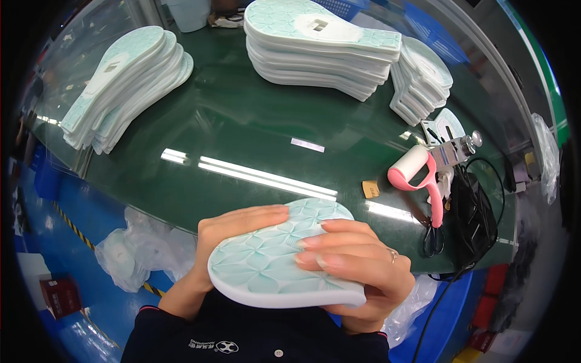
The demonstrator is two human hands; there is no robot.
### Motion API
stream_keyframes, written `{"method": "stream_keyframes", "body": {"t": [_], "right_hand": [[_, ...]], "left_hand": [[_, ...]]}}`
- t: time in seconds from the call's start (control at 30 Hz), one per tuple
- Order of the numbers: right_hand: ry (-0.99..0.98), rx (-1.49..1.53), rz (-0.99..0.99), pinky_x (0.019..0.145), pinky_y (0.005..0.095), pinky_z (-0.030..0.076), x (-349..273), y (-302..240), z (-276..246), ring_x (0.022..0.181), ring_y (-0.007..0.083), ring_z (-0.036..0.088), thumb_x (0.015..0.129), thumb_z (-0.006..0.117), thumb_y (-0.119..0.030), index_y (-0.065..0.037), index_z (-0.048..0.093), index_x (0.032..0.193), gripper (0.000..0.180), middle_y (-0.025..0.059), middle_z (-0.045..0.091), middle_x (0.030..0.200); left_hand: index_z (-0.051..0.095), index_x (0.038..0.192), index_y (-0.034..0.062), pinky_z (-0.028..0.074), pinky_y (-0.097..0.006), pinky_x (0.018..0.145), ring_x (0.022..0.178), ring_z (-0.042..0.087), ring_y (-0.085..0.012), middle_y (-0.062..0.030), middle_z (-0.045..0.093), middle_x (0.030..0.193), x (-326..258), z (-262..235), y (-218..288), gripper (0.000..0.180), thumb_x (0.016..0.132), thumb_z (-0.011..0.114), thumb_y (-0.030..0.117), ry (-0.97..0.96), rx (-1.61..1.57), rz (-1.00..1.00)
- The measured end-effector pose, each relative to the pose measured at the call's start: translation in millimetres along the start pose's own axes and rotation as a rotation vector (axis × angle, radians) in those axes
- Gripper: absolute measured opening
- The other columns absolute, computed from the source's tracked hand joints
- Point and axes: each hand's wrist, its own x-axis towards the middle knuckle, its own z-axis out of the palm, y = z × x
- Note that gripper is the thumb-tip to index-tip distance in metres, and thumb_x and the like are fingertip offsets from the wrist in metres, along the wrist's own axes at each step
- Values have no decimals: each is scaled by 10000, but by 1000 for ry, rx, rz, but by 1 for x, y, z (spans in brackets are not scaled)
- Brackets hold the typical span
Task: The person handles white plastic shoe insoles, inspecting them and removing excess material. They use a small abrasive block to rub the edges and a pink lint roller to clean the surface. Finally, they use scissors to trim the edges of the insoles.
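Observation:
Between my hands, close to my body at the table's near edge, is a rounded white plastic panel [260, 263] with a mint-green leaf pattern on its upper face. My left hand [233, 233] grips its left and far edge, fingers closed along the rim. From the right, my right hand [366, 263] wraps the panel, its fingers bent over the patterned face. A ring is on one finger; the thumb is hidden. The panel's underside does not show.
Stacks of similar paddle-shaped panels stand at the left [130, 85], far middle [321, 54] and far right [423, 75] of the green table [242, 133]. At right lie a pink-handled lint roller [410, 164], a clear bottle [451, 152], scissors [433, 241] and a black bag [475, 221].

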Motion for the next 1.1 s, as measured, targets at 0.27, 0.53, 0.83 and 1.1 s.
{"method": "stream_keyframes", "body": {"t": [0.27, 0.53, 0.83, 1.1], "right_hand": [[-26, 13, -107, 887, 394, 428, -8, 11, 1, 974, 257, 597, 758, 536, -108, -5, 625, 998, 276, 110, 635, 986], [214, -44, -118, 739, 406, 492, -4, 12, 19, 685, 265, 645, 750, 650, -169, -43, 598, 747, 136, 112, 645, 692], [145, 36, -51, 857, 407, 449, -11, 13, 9, 863, 240, 634, 739, 527, -91, -32, 675, 871, 207, 103, 660, 837], [306, 44, -4, 888, 447, 424, -12, 21, 15, 824, 244, 643, 687, 631, -109, -52, 678, 821, 153, 99, 661, 807]], "left_hand": [[640, 967, -11, 480, -314, 822, 968, 605, -265, -163, 632, 990, 2, -4, 4, 345, 638, 654, 93, -3, 42, -18], [641, 957, -14, 479, -313, 822, 963, 607, -268, -160, 635, 982, 4, -3, 1, 341, 635, 654, 95, 12, 51, 2], [641, 948, 17, 474, -376, 838, 919, 626, -224, -112, 651, 947, 3, -6, 3, 280, 691, 647, 131, 7, 256, 183], [634, 892, -9, 527, -294, 672, 794, 655, -243, -154, 652, 862, 15, 3, 22, 245, 709, 626, 155, 2, 192, 380]]}}
